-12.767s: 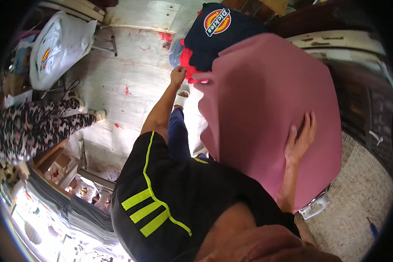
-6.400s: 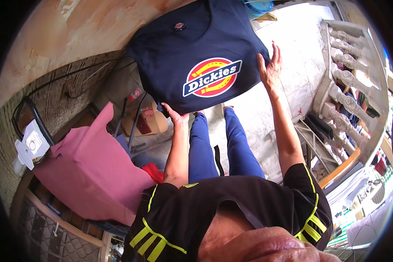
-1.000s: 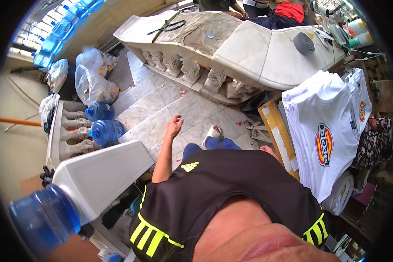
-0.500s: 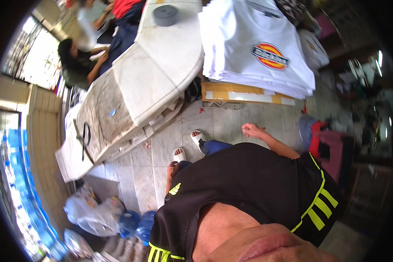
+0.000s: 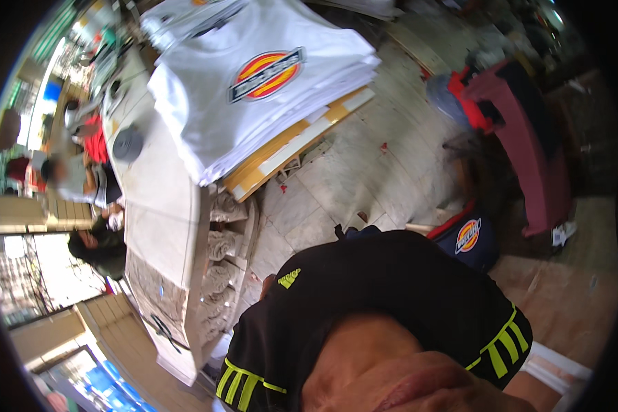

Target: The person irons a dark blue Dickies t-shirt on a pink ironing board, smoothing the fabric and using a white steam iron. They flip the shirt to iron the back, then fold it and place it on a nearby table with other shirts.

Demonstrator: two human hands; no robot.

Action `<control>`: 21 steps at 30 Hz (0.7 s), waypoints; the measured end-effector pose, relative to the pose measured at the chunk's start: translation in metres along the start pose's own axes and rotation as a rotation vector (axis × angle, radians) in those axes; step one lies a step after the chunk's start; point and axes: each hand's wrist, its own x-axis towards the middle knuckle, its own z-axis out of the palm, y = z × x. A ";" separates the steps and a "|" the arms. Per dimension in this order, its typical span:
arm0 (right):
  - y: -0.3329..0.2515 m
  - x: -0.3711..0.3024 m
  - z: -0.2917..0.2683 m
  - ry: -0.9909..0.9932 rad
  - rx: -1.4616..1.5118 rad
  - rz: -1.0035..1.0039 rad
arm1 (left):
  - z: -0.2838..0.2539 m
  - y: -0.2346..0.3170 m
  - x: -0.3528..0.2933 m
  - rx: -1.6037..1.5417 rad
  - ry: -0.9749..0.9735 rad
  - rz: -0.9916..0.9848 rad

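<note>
Only a small patch of skin from my left hand or forearm shows beside my black shirt; its fingers are hidden. My right hand is out of sight. Ahead and to the left lies a stack of white T-shirts, the top one bearing a red and yellow oval print. The stack rests on a flat cardboard piece with pale tape. Close to my right side is a dark blue cloth item with a similar print. Neither hand is seen touching any of these.
A pale stone counter with carved supports runs along my left, holding a grey roll. Maroon cloth hangs at the right, beside a red item. People sit beyond the counter. Tiled floor lies ahead.
The view has swung right, so the shirt stack and counter appear further left. My right hand has gone out of sight, and the dark blue printed item has appeared.
</note>
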 end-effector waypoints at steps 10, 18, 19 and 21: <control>0.091 0.007 -0.064 0.251 0.386 0.041 | 0.093 0.344 0.150 0.160 -0.257 0.553; 0.111 0.022 -0.108 0.469 0.809 0.185 | 0.159 0.579 0.151 0.290 -0.455 0.781; 0.119 0.027 -0.111 0.438 0.811 0.201 | 0.171 0.597 0.158 0.297 -0.490 0.802; 0.100 0.036 -0.133 0.469 0.770 0.225 | 0.183 0.577 0.212 0.350 -0.455 0.824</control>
